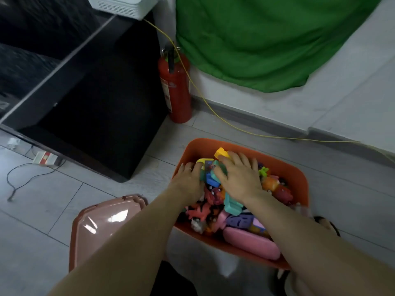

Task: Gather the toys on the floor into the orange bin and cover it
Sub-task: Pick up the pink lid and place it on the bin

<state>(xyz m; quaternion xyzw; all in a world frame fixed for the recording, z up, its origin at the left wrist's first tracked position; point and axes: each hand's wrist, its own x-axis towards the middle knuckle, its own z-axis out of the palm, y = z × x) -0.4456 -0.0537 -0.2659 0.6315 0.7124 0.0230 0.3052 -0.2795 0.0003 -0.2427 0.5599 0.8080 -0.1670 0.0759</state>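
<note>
No legible text, brand, number or sign appears in the head view. The fire extinguisher carries a pale label along its left side; the printing on it is too blurred to read. The power strip on the floor at left shows red and white markings, also unreadable. The toys show no readable lettering.

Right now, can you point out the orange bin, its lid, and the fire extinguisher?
orange bin (284,167): head view, on its bare far rim.
lid (102,218): head view, on its glossy top, lying on the floor left of the bin.
fire extinguisher (178,90): head view, on its red body.
</note>
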